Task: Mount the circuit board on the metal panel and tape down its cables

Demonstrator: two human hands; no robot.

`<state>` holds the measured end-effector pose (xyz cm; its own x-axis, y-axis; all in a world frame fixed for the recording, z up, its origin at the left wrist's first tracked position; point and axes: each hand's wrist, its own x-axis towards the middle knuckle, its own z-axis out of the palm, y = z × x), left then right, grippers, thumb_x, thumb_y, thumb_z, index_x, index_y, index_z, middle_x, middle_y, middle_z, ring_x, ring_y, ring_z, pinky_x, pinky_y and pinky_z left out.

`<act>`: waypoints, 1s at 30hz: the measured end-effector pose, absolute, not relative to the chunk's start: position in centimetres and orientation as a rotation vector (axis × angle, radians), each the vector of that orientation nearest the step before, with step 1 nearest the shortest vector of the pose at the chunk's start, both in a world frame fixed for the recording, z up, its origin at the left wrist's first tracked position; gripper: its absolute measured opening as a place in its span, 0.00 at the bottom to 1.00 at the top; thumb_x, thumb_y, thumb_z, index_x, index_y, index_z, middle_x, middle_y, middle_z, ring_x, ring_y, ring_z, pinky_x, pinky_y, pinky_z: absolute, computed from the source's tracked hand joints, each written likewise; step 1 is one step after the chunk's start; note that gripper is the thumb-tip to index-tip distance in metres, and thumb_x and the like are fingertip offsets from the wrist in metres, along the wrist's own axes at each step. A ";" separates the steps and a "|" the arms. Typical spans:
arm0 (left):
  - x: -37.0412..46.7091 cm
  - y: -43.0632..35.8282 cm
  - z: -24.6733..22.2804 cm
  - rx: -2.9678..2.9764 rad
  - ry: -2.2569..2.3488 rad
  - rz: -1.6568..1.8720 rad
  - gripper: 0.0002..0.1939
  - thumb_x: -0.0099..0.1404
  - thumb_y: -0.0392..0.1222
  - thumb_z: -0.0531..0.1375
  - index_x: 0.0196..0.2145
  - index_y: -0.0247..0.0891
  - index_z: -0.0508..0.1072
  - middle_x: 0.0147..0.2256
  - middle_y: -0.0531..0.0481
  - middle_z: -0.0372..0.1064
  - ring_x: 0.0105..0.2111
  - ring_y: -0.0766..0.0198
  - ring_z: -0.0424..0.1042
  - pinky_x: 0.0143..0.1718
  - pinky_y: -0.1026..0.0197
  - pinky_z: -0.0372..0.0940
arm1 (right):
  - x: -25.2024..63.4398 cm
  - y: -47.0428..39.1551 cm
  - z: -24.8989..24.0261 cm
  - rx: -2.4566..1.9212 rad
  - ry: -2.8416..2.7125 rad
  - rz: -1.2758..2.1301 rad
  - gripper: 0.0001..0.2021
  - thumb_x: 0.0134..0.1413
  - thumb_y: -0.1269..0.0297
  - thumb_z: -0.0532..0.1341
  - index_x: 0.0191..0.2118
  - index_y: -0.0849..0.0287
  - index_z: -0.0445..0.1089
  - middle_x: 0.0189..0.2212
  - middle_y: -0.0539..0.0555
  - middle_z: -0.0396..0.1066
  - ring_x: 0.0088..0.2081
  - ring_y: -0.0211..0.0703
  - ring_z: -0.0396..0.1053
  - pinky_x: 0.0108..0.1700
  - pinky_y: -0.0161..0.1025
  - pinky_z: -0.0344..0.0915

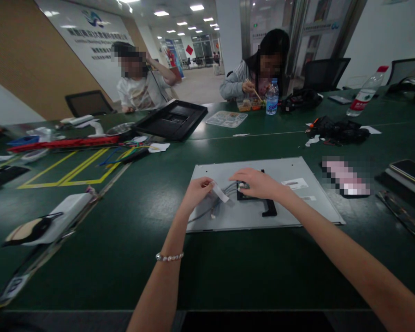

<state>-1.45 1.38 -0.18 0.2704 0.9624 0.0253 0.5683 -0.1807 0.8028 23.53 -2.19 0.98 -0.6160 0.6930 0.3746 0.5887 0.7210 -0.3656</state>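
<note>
A flat light-grey metal panel (210, 221) lies in front of me, looking like the back of a display. Between the thumb and fingers of my left hand (198, 190) is pinched a strip of white tape (221, 192), which hangs over grey cables (207, 211) on the panel. My right hand (254, 182) arches over a small circuit board (240, 185) in a black bracket (269, 207), fingers curved and apart. Its thumb is near a white connector on the board; whether they touch, I cannot tell. The hand covers part of the board and bracket.
A pink phone-like object (346, 177) lies right of the panel, with glasses (401, 216) beyond. At left are a white box-shaped item (64, 214) and red strips (65, 144). A black frame (173, 119) and water bottle (271, 99) stand farther back, where two people sit.
</note>
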 end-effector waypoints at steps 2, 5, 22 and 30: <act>-1.5 1.5 -0.5 1.898 1.391 0.687 0.10 0.56 0.45 0.58 0.30 0.36 0.74 0.23 0.52 0.69 0.23 0.66 0.66 0.27 0.64 0.59 | 22.5 -3.0 1.2 -0.898 -2.480 0.287 0.22 0.53 0.74 0.60 0.55 0.57 0.67 0.51 0.59 0.69 0.52 0.49 0.65 0.53 0.47 0.61; -1.7 1.7 -0.9 1.961 1.409 0.644 0.10 0.57 0.45 0.57 0.30 0.37 0.74 0.24 0.52 0.70 0.23 0.65 0.67 0.27 0.64 0.60 | 21.2 -3.7 1.0 -0.821 -2.538 0.283 0.20 0.53 0.73 0.61 0.53 0.58 0.69 0.50 0.60 0.70 0.51 0.49 0.65 0.52 0.48 0.62; -2.0 2.0 -1.8 2.266 1.450 0.546 0.08 0.54 0.37 0.58 0.33 0.38 0.75 0.30 0.49 0.72 0.31 0.62 0.71 0.36 0.60 0.64 | 19.2 -3.7 -0.9 -0.853 -2.616 0.189 0.11 0.59 0.74 0.55 0.38 0.60 0.76 0.41 0.56 0.76 0.45 0.42 0.70 0.52 0.43 0.60; -1.0 0.8 -0.1 2.484 1.308 0.520 0.13 0.50 0.28 0.53 0.30 0.38 0.73 0.34 0.48 0.69 0.36 0.60 0.69 0.41 0.58 0.64 | 19.2 -3.6 -1.2 -0.830 -2.621 0.227 0.13 0.57 0.77 0.55 0.39 0.62 0.76 0.42 0.58 0.76 0.45 0.44 0.71 0.50 0.42 0.62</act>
